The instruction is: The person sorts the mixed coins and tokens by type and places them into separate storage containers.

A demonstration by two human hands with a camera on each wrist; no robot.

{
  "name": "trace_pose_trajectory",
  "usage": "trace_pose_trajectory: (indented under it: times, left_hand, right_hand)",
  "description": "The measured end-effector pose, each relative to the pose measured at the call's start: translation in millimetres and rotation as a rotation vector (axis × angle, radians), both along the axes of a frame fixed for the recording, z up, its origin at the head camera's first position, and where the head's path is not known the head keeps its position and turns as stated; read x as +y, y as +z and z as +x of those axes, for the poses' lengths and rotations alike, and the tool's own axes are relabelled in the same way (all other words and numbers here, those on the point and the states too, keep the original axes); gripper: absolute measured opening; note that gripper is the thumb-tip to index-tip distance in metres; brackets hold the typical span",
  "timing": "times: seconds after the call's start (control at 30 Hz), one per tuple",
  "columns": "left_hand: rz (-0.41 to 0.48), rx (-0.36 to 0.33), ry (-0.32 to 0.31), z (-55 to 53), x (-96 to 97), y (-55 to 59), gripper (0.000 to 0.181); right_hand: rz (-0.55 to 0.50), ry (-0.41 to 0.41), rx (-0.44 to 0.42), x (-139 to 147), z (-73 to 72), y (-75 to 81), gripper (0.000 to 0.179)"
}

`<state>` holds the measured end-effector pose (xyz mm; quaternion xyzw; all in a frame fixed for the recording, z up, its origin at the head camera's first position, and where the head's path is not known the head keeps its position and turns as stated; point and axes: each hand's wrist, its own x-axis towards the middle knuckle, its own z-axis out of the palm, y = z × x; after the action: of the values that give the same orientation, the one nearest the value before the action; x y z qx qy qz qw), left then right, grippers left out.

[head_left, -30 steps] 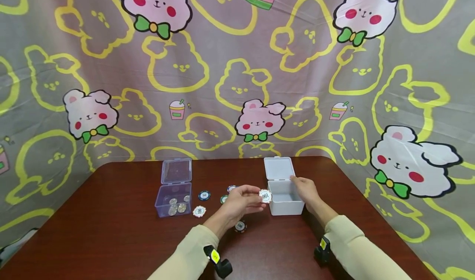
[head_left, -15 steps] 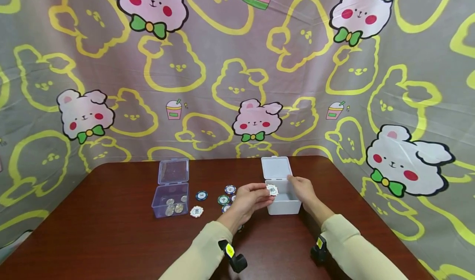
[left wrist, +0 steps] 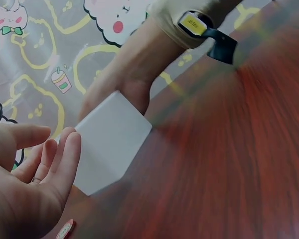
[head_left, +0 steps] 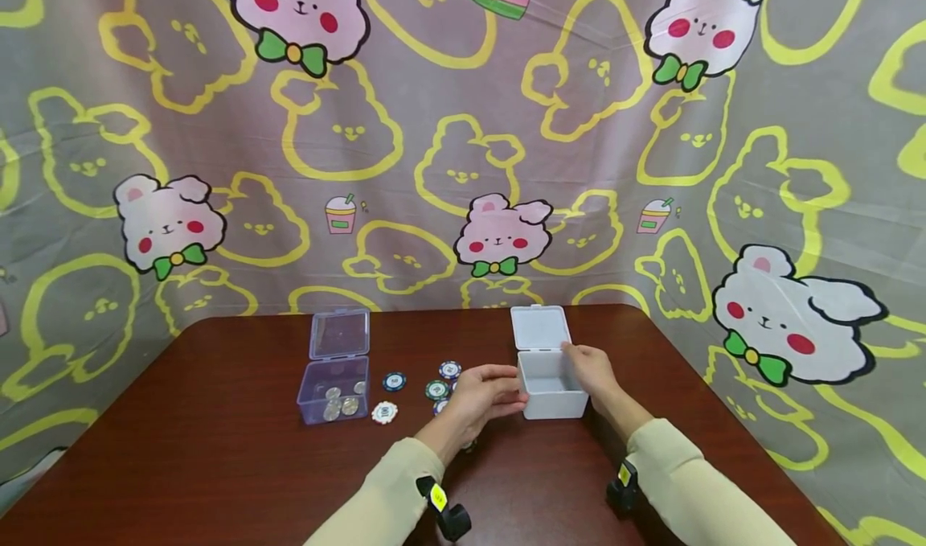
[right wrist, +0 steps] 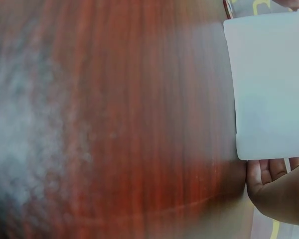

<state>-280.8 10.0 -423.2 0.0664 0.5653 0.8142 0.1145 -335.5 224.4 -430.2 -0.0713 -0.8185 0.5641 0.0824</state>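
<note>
A white plastic box (head_left: 554, 405) with its lid raised stands at the right of the table. My right hand (head_left: 592, 373) grips its right wall, thumb at the rim near the hinge. In the right wrist view, that hand's fingers (right wrist: 266, 172) lie along the box's side. At the box's left edge hovers my left hand (head_left: 481, 401); the left wrist view shows its thumb and fingers apart with nothing between them. Several poker chips (head_left: 437, 389) lie left of this hand, some partly hidden by it. The white box's visible interior shows no chip.
A clear purple box (head_left: 311, 409) with its lid up holds several silver coins (head_left: 350, 405). Beside it lie a blue chip (head_left: 394, 381) and a white chip (head_left: 385, 412). A patterned cloth (head_left: 405, 168) hangs behind the dark wooden table (head_left: 217, 449).
My left hand carried a white poker chip rightward over the white box's left edge and let it go; the chip is now out of sight. My right hand stays on the box.
</note>
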Motion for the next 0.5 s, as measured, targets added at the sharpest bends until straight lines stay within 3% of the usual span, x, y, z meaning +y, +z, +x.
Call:
trace_pose_trajectory:
  times: [0.2, 0.5]
  left_hand:
    - [-0.086, 0.033, -0.028, 7.6, -12.5, -4.7, 0.033]
    - [-0.280, 0.135, -0.078, 14.0, -40.1, -5.3, 0.031]
  right_hand:
    - [-0.004, 0.004, -0.001, 0.3, -0.9, -1.0, 0.039]
    - [-0.010, 0.016, -0.005, -0.6, 0.4, 1.8, 0.042]
